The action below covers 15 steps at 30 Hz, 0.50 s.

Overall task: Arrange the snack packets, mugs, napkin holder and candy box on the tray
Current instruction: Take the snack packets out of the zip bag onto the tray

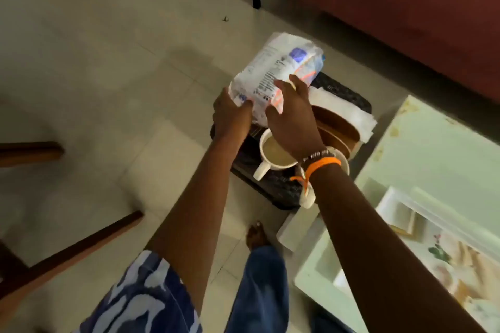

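A white snack packet (273,73) with blue and orange print is held over the far left part of a dark tray (273,189). My left hand (232,116) grips its near left corner. My right hand (293,116) lies on its near right side with fingers spread. A white mug (273,153) with pale drink stands on the tray below my hands. A second mug (343,162) is mostly hidden by my right wrist. A brown napkin holder (338,124) with white napkins (349,111) stands at the tray's right.
A glass-topped table (433,170) with a white frame is at the right. A dark red sofa (405,8) lies beyond the tray. Wooden chair legs (67,251) cross the tiled floor at the left. My foot (257,235) is near the tray.
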### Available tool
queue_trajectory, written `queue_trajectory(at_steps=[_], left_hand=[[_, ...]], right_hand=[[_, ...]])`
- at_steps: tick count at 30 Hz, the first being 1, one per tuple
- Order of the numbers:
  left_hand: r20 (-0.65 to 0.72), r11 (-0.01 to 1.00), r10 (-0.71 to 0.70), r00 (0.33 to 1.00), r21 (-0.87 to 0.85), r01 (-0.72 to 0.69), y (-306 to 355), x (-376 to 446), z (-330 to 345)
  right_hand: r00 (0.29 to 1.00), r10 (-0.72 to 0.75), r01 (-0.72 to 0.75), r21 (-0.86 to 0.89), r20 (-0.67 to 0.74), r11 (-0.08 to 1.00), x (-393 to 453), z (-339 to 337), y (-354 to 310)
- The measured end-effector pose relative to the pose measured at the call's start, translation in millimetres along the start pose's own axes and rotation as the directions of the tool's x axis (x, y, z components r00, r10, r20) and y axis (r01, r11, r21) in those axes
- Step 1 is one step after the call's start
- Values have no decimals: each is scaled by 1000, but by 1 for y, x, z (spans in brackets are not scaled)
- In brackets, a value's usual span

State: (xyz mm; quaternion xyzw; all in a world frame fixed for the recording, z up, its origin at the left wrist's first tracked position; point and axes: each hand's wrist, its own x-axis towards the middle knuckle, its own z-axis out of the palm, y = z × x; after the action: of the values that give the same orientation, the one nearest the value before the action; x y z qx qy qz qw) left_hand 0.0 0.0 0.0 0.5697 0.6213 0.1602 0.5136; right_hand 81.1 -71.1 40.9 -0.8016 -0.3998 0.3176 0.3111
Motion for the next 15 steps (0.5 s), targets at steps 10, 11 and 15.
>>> queue_trajectory(at_steps=[10,11,15], left_hand=[[100,890,-347,932,-278,362,-24,53,-7],[108,878,-320,941,-338,338,-21,52,-9],[168,775,-81,983,-609,168,18,41,-7]], right_hand=[[997,58,-51,-114,54,992,42,23,27],[997,52,-48,-78,49,996,42,21,27],[1000,-5,5,-30,12,1000,55,2,25]])
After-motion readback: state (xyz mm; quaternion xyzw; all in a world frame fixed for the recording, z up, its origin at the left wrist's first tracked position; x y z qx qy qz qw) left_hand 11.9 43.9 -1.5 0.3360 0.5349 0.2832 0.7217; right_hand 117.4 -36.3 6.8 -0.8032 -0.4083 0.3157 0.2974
